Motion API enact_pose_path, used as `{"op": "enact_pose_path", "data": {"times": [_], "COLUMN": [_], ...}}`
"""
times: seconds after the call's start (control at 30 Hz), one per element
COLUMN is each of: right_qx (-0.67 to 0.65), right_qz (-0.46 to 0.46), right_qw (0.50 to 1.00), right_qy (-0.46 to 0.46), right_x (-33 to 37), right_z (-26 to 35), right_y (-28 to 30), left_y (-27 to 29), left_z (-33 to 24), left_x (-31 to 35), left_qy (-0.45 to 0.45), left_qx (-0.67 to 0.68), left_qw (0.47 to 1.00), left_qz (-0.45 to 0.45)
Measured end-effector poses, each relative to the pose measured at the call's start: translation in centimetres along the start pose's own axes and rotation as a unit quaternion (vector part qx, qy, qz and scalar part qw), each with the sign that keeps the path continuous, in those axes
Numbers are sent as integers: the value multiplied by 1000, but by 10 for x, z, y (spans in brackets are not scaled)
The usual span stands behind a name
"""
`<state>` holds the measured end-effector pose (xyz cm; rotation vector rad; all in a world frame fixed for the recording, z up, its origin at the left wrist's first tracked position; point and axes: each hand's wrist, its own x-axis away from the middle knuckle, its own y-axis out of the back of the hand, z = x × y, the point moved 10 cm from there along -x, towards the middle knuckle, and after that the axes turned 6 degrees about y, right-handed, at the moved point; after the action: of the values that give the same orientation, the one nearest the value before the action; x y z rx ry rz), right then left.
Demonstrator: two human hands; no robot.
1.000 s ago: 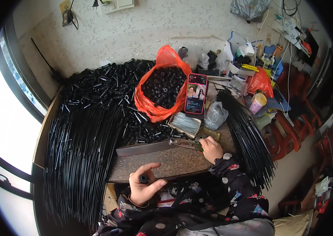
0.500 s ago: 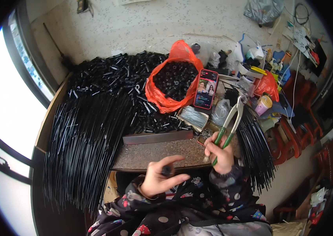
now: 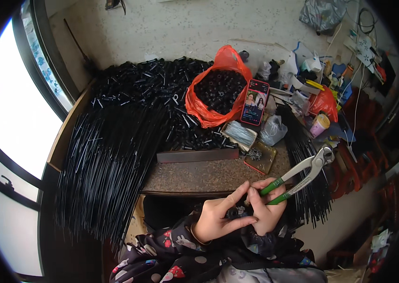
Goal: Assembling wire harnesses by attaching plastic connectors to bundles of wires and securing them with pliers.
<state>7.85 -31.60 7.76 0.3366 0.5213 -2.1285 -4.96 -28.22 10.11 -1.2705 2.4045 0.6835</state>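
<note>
My right hand [image 3: 268, 212] is closed around the green handles of long-handled pincers [image 3: 301, 177]. Their metal head points up and to the right, past the table's edge. Close beside it is my left hand [image 3: 216, 221], its fingertips meeting those of the right hand. A small black part [image 3: 232, 213] sits in the left hand's curled fingers, largely hidden. Whatever lies between the two sets of fingertips is too small to make out. Both hands are just in front of the brown speckled tabletop [image 3: 194, 179].
Black rods [image 3: 105, 174] hang over the table's left edge, others [image 3: 310, 198] at right. Behind lie many short black pieces [image 3: 138, 85], a red bag [image 3: 194, 106] of black parts, a phone [image 3: 255, 103], a box of thin metal pins [image 3: 239, 135] and a small tray [image 3: 266, 160].
My hands have come together; the left moved right toward the right hand. The pincers have swung from nearly upright to leaning right. The whole view has shifted slightly.
</note>
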Motion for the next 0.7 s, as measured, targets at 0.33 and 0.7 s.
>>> {"op": "enact_pose_path", "data": {"times": [0.33, 0.7], "right_qx": [-154, -154], "right_qz": [5, 80], "right_qw": [975, 973], "right_qy": [-158, -153], "right_x": [7, 22], "right_z": [-37, -36], "right_y": [0, -34], "left_y": [-5, 13], "left_z": [9, 36], "left_x": [0, -5], "left_qy": [-21, 99], "left_qx": [31, 107], "left_qw": [999, 989], "left_qz": [26, -15]}}
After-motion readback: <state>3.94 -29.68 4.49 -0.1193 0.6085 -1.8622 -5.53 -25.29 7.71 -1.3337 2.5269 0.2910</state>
